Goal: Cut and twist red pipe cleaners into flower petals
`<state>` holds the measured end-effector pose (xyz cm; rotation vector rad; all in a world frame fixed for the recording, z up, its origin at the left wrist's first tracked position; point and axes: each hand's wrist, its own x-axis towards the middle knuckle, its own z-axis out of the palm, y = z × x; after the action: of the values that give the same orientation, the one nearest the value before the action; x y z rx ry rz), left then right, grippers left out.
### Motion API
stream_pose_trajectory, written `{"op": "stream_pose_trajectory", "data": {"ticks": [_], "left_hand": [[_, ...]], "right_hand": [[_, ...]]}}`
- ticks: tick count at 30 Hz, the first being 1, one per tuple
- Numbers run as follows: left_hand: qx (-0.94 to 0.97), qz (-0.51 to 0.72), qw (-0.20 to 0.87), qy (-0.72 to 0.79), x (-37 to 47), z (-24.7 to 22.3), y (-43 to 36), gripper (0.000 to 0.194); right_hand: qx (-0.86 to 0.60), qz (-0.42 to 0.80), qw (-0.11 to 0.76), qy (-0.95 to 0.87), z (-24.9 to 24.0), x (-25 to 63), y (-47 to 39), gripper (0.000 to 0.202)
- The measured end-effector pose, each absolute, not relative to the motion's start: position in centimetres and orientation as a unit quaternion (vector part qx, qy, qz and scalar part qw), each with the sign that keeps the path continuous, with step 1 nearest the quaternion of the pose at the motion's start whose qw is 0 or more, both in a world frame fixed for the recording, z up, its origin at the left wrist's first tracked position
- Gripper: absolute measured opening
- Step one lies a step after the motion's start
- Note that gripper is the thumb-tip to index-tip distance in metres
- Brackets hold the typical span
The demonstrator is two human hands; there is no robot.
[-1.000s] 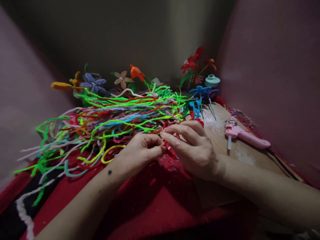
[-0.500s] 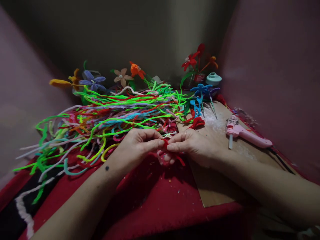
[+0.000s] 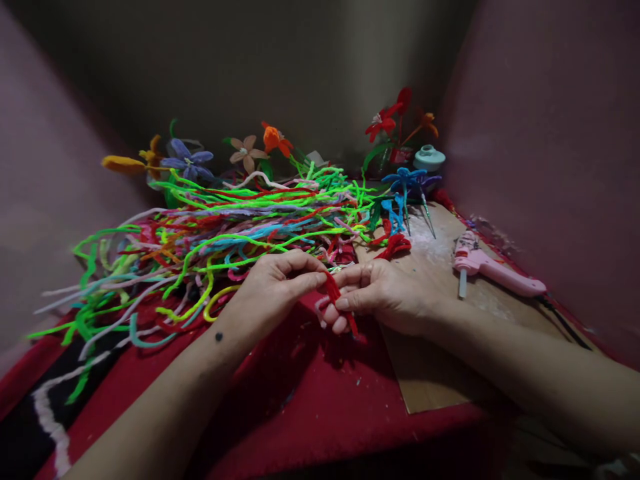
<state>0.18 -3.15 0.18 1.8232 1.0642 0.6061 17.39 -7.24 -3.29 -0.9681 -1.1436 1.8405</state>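
A short red pipe cleaner (image 3: 333,288), folded or doubled, runs between my two hands above the red cloth. My left hand (image 3: 283,280) pinches its upper end between thumb and forefinger. Lower down, my right hand (image 3: 373,293) grips it between thumb and fingers, and a red tail pokes out below. Something pale pink shows by the curled fingers of the right hand; I cannot make out what it is. Beyond the right hand lie looped red pipe cleaner pieces (image 3: 395,247). A big heap of coloured pipe cleaners (image 3: 250,220) spreads just behind my hands.
A pink glue gun (image 3: 500,270) rests on a cardboard sheet (image 3: 430,380) at right, its cord trailing. Blue pipe cleaner flowers (image 3: 405,179) stand near a pale blue bottle top (image 3: 429,158). More flowers, such as a purple one (image 3: 187,161), line the back wall. Red cloth (image 3: 310,413) covers the table.
My fingers have drawn slightly apart, so more of the red pipe cleaner shows between them. Its lower tail now points more steeply downward. The view has shifted slightly.
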Motion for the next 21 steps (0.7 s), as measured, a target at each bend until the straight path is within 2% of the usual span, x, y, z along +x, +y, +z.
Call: {"op": "stream_pose_trajectory", "data": {"ticks": [4, 9, 13, 16, 18, 21], "left_hand": [[0.729, 0.241, 0.486, 0.418, 0.2, 0.3, -3.3, 0.016], [0.670, 0.246, 0.550, 0.432, 0.0, -0.3, -3.2, 0.020], [0.606, 0.282, 0.618, 0.414, -0.3, -1.2, -2.8, 0.017], [0.582, 0.284, 0.650, 0.397, -0.3, -1.4, -2.7, 0.018], [0.579, 0.287, 0.661, 0.380, -0.3, -1.3, -2.8, 0.017], [0.596, 0.275, 0.659, 0.367, -0.1, -0.9, -3.1, 0.018]], "right_hand": [[-0.397, 0.701, 0.396, -0.440, -3.5, 17.1, -7.2, 0.025], [-0.399, 0.652, 0.416, -0.493, -3.2, 16.7, -7.8, 0.026], [-0.368, 0.555, 0.476, -0.575, -3.4, 16.5, -8.5, 0.044], [-0.358, 0.565, 0.483, -0.566, -3.7, 16.4, -8.5, 0.053], [-0.357, 0.598, 0.473, -0.540, -3.6, 16.5, -8.4, 0.049], [-0.393, 0.592, 0.445, -0.545, -2.8, 16.7, -8.3, 0.024]]}}
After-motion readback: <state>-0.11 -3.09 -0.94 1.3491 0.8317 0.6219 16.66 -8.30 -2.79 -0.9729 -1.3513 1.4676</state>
